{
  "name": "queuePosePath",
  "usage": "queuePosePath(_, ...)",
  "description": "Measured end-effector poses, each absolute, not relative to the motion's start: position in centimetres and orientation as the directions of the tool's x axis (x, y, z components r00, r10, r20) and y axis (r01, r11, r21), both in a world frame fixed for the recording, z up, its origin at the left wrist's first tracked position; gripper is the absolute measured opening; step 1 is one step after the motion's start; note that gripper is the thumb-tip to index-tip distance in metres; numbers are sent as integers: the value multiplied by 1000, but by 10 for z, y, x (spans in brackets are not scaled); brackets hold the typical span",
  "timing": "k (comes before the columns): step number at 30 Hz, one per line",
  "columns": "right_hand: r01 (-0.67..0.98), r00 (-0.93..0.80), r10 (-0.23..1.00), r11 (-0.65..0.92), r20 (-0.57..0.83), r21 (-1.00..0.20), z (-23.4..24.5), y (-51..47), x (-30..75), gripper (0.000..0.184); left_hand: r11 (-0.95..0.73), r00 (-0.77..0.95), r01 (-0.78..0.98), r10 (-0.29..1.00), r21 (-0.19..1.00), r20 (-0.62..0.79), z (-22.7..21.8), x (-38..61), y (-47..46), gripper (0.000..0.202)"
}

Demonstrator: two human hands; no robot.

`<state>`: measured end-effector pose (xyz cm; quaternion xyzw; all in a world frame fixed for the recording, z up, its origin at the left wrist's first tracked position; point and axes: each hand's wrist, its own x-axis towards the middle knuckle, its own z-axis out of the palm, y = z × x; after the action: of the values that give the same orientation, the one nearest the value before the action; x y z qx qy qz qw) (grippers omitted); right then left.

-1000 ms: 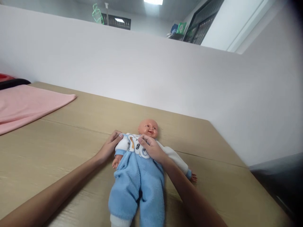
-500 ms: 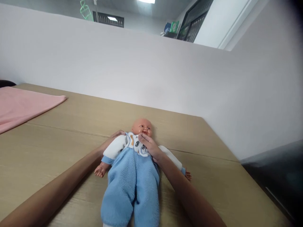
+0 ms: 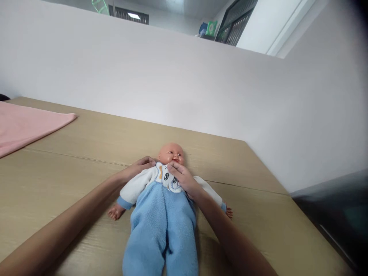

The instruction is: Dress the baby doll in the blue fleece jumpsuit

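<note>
A baby doll [image 3: 171, 153] lies on its back on the table, its bald head at the far end. It wears a fleece outfit [image 3: 152, 222] with blue legs, white sleeves and an animal face on the chest. At the shoulder by the doll's neck, my left hand [image 3: 143, 164] has curled fingers on the collar edge. My right hand [image 3: 184, 178] lies across the chest, fingers together at the collar just under the chin. Its thumb and part of the cloth beneath it are hidden. Both doll arms stick out sideways.
A pink cloth [image 3: 31, 124] lies at the far left of the wooden table [image 3: 94, 134]. A white wall [image 3: 143, 76] rises behind the table. Something dark [image 3: 333, 207] stands past the right edge.
My left hand has shifted slightly toward the doll's collar, its fingers more curled. The doll's arm on the left has swung outward and down a little. My right hand stays on the chest.
</note>
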<state>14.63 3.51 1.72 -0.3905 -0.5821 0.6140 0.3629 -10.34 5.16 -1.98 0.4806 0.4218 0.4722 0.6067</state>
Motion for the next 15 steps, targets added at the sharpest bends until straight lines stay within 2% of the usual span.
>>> queuePosePath(2,197,-500,864,42,-63,-980,32,33,155,60,52,232,-8,972,999,-48,-8,-112,50,40)
queuePosePath(4,412,-574,811,161,-118,-897,47,31,167,51,-16,267,167,963,986,-30,4,-121,46,44)
queuePosePath(6,524,-600,784,235,-159,-819,58,31,181,47,-46,331,273,943,961,-48,10,-128,42,43)
queuePosePath(9,562,-584,803,294,-119,-773,58,39,199,40,-38,410,308,907,951,-96,9,-135,40,41)
queuePosePath(15,547,-587,802,296,-107,-783,44,56,214,49,-30,497,231,863,972,-92,4,-140,42,42)
